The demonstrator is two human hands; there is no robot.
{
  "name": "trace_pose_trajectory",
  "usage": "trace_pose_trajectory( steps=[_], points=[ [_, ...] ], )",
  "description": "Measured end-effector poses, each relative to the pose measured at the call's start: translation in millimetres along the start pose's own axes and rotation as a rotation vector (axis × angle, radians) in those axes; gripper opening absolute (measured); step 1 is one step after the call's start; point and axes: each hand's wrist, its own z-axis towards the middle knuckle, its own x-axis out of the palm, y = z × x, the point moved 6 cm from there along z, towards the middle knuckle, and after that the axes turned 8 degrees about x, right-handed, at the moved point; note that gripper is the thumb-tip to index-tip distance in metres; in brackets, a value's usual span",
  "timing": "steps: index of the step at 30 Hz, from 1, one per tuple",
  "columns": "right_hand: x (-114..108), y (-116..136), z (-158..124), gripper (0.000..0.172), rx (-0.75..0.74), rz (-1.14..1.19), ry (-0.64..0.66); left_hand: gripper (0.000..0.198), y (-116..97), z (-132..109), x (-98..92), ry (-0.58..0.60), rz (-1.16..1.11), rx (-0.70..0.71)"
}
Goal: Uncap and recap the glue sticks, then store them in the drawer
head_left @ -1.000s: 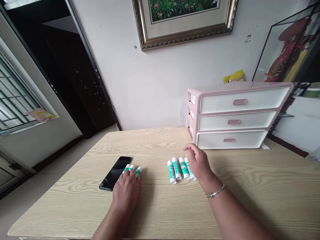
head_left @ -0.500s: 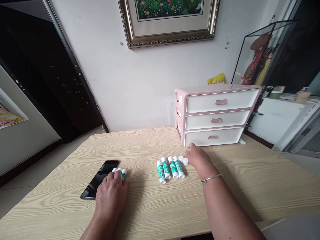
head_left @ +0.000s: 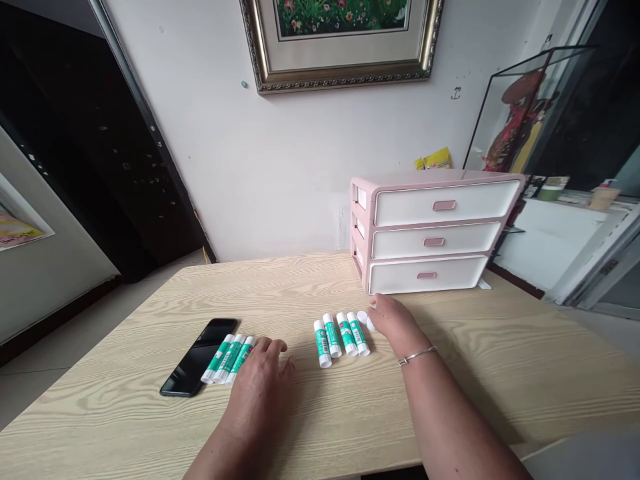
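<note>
Below a white wall (head_left: 280,173), one wooden table (head_left: 280,283) is seen, with one pink and white drawer box (head_left: 400,243) just beyond the right hand (head_left: 395,323). Small sticks seem to be sorted by hand now. Three green and white sticks (head_left: 230,359) are laid close at the left of the left hand (head_left: 260,383), by one black phone (head_left: 195,357). Four more sticks (head_left: 346,333) are lined up between the hands. Two round white pieces (head_left: 362,317) are placed by the right fingertips. The left hand is held loosely open, with nothing gripped. Whether anything is pinched by the bent right fingers cannot be told. Next, a gentle touch seems needed, so no stick is rolled away.
</note>
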Motion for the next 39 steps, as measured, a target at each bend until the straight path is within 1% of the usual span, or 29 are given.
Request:
trace_pose_trajectory(
  steps=[3, 6, 7, 10, 13, 15, 17, 19, 21, 24, 26, 28, 31, 33, 35, 37, 39],
  points=[
    [-12.2, 13.6, -11.8, 0.030, -0.042, -0.013, -0.079, 0.025, -5.7, 2.8, 4.6, 0.022, -0.053, -0.014],
    [-23.9, 35.7, -28.5, 0.025, -0.135, 0.028, -0.187, 0.026, -17.6, 7.9, 12.6, 0.024, -0.094, -0.005],
    [-24.0, 42.8, -33.2, 0.024, -0.174, 0.058, -0.192, 0.026, -22.8, 10.2, 15.7, 0.020, -0.094, -0.001],
    [-12.8, 57.6, -41.2, 0.020, -0.280, 0.138, -0.122, 0.032, -40.4, 18.8, 24.3, 0.023, -0.048, 0.010],
    [-1.1, 60.9, -41.7, 0.020, -0.330, 0.169, -0.094, 0.038, -55.8, 28.0, 27.9, 0.048, 0.007, 0.016],
    [1.2, 59.6, -40.5, 0.020, -0.329, 0.184, -0.102, 0.040, -59.8, 32.7, 28.1, 0.086, 0.021, -0.013],
    [0.2, 58.9, -40.2, 0.020, -0.324, 0.204, -0.103, 0.040, -59.5, 35.2, 27.4, 0.125, 0.031, -0.039],
    [-1.5, 59.5, -41.1, 0.020, -0.324, 0.224, -0.091, 0.034, -56.8, 35.7, 26.5, 0.151, 0.060, -0.045],
    [-1.0, 61.0, -42.5, 0.020, -0.328, 0.240, -0.071, 0.029, -52.2, 34.8, 26.0, 0.159, 0.108, -0.050],
    [5.4, 64.1, -44.5, 0.022, -0.348, 0.267, -0.032, 0.027, -46.1, 32.2, 25.3, 0.151, 0.151, -0.059],
    [10.4, 65.6, -45.1, 0.024, -0.354, 0.299, -0.013, 0.027, -42.7, 29.6, 23.3, 0.139, 0.120, -0.079],
    [13.0, 65.9, -45.3, 0.026, -0.343, 0.348, -0.002, 0.025, -40.1, 26.7, 19.5, 0.111, 0.032, -0.087],
    [11.0, 66.3, -47.5, 0.033, -0.327, 0.431, 0.011, 0.025, -39.6, 22.9, 12.0, 0.025, -0.119, -0.006],
    [7.7, 68.8, -51.3, 0.040, -0.353, 0.478, 0.023, 0.029, -40.1, 20.5, 9.4, -0.029, -0.184, 0.074],
    [5.3, 73.0, -56.4, 0.043, -0.404, 0.530, 0.044, 0.031, -41.3, 18.5, 10.6, -0.057, -0.224, 0.137],
    [5.0, 77.8, -61.1, 0.043, -0.455, 0.562, 0.061, 0.031, -44.3, 17.1, 14.7, -0.060, -0.246, 0.184],
    [7.0, 81.2, -63.9, 0.036, -0.463, 0.557, 0.058, 0.028, -48.8, 16.2, 19.2, -0.064, -0.257, 0.214]
  ],
)
